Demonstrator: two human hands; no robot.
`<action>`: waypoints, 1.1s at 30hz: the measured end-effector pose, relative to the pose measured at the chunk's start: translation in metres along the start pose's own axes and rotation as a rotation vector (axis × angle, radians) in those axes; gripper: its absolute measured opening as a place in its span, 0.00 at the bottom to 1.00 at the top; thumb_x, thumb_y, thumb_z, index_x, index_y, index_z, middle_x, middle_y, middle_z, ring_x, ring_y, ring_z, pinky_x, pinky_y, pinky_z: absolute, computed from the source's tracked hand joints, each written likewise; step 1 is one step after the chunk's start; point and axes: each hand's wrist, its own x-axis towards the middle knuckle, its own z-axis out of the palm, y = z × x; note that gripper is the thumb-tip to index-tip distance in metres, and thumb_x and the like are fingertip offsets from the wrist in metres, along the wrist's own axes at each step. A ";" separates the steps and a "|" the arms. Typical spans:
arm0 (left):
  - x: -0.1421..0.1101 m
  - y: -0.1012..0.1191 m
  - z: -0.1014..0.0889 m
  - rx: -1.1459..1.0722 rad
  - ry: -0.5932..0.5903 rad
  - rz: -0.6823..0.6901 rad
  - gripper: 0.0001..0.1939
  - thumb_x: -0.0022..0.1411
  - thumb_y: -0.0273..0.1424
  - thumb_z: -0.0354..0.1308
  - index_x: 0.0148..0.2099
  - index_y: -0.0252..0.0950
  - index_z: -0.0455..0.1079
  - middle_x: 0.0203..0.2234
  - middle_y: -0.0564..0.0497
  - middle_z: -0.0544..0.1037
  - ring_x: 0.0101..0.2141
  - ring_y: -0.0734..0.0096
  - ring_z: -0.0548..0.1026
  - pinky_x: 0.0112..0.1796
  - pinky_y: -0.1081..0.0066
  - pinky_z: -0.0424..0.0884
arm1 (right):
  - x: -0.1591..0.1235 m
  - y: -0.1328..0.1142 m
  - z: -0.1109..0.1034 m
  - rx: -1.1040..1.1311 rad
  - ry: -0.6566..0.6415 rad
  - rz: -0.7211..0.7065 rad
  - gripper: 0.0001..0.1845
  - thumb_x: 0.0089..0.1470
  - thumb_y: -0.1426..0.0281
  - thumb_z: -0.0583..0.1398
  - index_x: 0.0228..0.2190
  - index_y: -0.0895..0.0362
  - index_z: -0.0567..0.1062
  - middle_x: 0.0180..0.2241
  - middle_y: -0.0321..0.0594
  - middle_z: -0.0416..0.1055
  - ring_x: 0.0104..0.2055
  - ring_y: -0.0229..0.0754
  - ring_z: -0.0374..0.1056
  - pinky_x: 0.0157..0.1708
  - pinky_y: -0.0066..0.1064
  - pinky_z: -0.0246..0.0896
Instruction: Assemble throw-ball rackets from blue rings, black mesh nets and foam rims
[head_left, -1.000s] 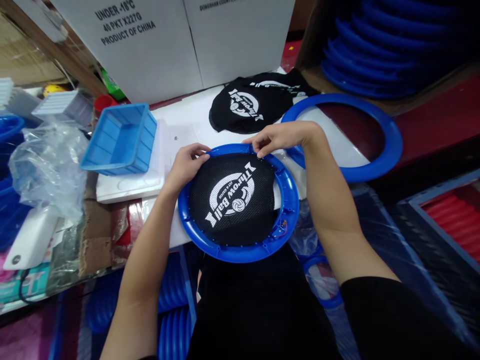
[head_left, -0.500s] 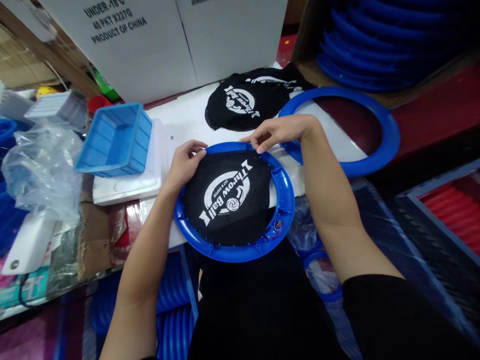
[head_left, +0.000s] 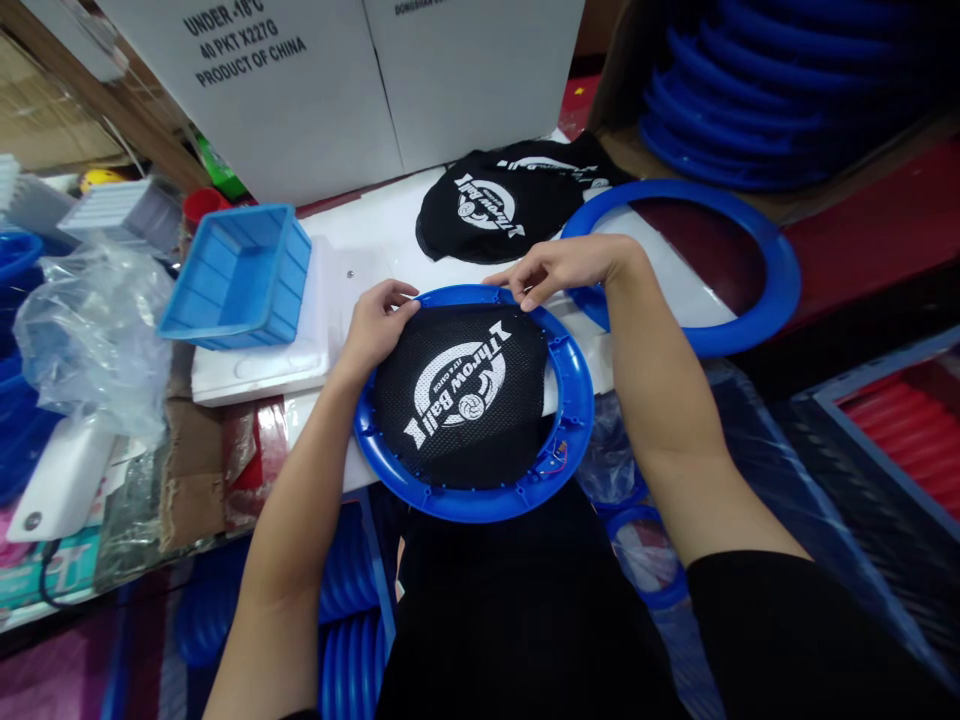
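Little has moved in the last second: your right hand (head_left: pixel 555 268) has its thumb slightly farther right along the far rim of the blue ring (head_left: pixel 472 504), while your left hand (head_left: pixel 379 325) and the black mesh (head_left: pixel 465 400) inside it keep their places. That ring lies before you at the near edge of the white work surface (head_left: pixel 367 235), its near side above your dark clothing, with thin wires (head_left: pixel 555 460) at its near right. At its far left, your left fingers curl closed over the rim, thumb inside, holding it. At far right, your wrist bends and your thumb and forefinger nearly meet at the mesh's edge; whether they grip it, I cannot tell. Beyond your right wrist sits a second blue ring (head_left: pixel 776 300), with printed black fabric pieces (head_left: pixel 480 240) farther off.
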 end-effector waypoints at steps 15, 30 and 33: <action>-0.002 0.001 -0.001 0.126 -0.011 0.074 0.04 0.64 0.24 0.62 0.39 0.38 0.76 0.36 0.50 0.82 0.36 0.66 0.77 0.44 0.62 0.75 | 0.006 0.006 0.002 -0.021 0.036 0.005 0.23 0.47 0.44 0.70 0.27 0.51 0.80 0.61 0.39 0.78 0.72 0.61 0.63 0.66 0.48 0.62; -0.020 0.010 -0.001 0.582 -0.228 0.609 0.14 0.72 0.26 0.57 0.56 0.42 0.75 0.63 0.41 0.71 0.59 0.48 0.73 0.58 0.46 0.73 | -0.004 -0.001 0.037 -0.210 0.363 -0.073 0.06 0.58 0.70 0.63 0.30 0.52 0.81 0.58 0.39 0.80 0.55 0.56 0.77 0.55 0.49 0.68; -0.022 0.012 0.001 0.583 -0.251 0.604 0.17 0.72 0.24 0.56 0.59 0.42 0.73 0.64 0.40 0.71 0.60 0.47 0.72 0.59 0.45 0.72 | -0.008 -0.002 0.049 -0.225 0.436 -0.125 0.09 0.60 0.73 0.59 0.32 0.51 0.80 0.59 0.40 0.79 0.61 0.56 0.75 0.60 0.52 0.67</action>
